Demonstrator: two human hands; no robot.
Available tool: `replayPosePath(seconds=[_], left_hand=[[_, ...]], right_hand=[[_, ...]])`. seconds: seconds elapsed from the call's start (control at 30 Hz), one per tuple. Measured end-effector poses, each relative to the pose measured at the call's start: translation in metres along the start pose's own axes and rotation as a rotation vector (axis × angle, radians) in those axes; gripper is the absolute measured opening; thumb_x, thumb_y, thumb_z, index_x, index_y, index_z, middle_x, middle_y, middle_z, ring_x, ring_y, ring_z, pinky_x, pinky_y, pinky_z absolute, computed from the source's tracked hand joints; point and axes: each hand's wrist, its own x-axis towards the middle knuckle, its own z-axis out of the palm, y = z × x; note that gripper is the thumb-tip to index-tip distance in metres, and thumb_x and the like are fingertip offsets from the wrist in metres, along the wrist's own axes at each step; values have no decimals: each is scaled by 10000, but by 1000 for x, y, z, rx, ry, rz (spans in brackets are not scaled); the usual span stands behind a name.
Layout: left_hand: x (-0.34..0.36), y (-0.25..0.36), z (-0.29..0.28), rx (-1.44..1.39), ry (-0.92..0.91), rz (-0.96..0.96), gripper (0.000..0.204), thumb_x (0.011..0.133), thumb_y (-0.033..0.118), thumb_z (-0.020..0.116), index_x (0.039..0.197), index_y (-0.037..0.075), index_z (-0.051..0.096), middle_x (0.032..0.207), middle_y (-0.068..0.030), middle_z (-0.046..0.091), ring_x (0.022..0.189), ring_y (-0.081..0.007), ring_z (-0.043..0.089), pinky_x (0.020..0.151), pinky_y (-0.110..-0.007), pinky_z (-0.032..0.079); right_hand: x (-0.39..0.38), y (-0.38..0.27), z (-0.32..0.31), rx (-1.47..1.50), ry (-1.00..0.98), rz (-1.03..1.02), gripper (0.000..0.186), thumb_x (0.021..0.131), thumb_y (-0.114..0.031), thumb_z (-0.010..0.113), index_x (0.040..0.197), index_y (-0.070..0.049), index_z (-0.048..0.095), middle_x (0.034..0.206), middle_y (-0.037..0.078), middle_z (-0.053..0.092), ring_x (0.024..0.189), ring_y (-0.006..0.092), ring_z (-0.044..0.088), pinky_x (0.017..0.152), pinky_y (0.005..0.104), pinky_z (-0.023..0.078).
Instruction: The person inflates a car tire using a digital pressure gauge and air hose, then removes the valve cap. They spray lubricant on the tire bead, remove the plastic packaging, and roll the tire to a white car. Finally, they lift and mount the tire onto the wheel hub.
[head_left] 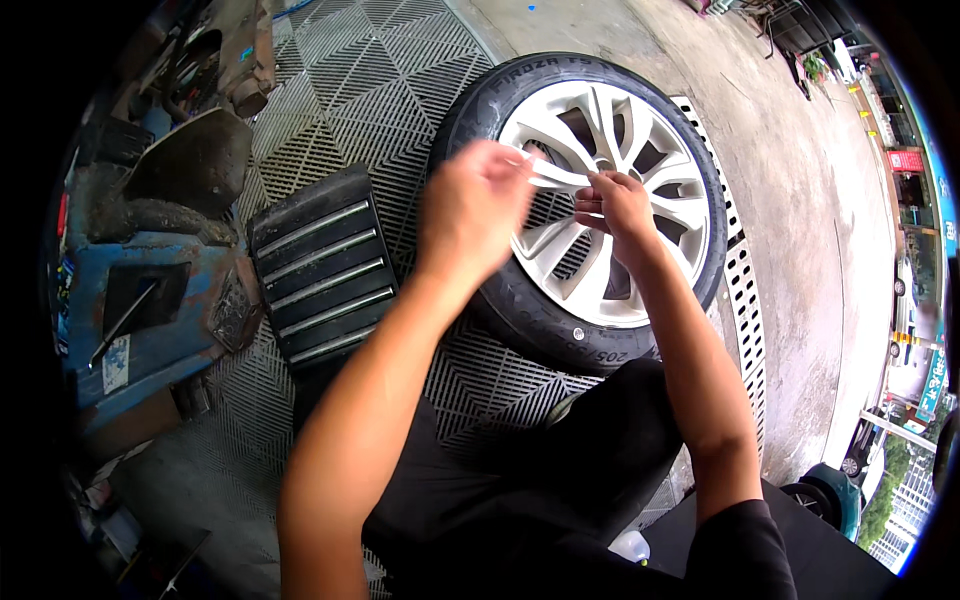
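Observation:
A tyre [460, 130] with a silver multi-spoke alloy rim [670, 230] lies flat before me on grey slatted flooring. My left hand [475, 210], smeared by motion, is over the rim's left side, fingers curled; whether they grip anything is unclear. Near the hub, my right hand [615, 205] has thumb and forefinger pinched, the other fingers slightly curled; what sits in the pinch is too small or hidden to make out.
A black padded seat [315, 260] with metal strips stands left of the tyre, beside worn blue machinery [175, 290]. Concrete paving [800, 200] runs along the right, with parked vehicles [850, 465] at the far right edge. My knee [640, 410] is just below the tyre.

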Motion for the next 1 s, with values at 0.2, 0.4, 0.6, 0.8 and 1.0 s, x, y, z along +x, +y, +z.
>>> replayPosePath(seconds=[0.2,0.4,0.6,0.8,1.0], left_hand=[[55,-191,-44,-603,492,-688,814,1063,594,457,1535,-69,419,1583,-206,474,1399,-350,524,1149,-436,444],[28,-192,13,-639,168,-918,857,1047,705,366,1597,48,389,1633,-151,428,1483,-357,420,1242,-527,305],[45,-182,33,-1046,-171,-586,834,1039,704,256,1618,115,368,1630,-104,443,1482,-356,416,1239,-497,332],[41,-112,11,-877,-191,-678,1106,907,901,359,1624,60,340,1639,-167,409,1474,-356,433,1224,-492,360],[-25,30,74,-95,-50,-222,940,1036,735,359,1570,-38,354,1557,-228,480,1429,-341,480,1152,-409,397]], right_hand=[[-46,25,37,76,259,266,484,928,-184,718,1305,77,563,1180,212,665,1057,294,638,904,435,533],[-42,40,37,379,140,404,555,939,-196,716,1355,96,494,1268,271,626,1039,371,658,993,486,499],[2,62,20,462,115,421,473,889,-123,739,1251,132,574,1208,256,655,1031,347,690,905,466,560],[-49,14,-58,434,-13,612,757,957,-306,707,1486,135,394,1481,313,520,1345,347,551,1170,413,368],[-140,-42,-188,164,109,180,503,1035,-299,579,1383,64,582,1465,230,577,1361,298,555,1153,393,403]])
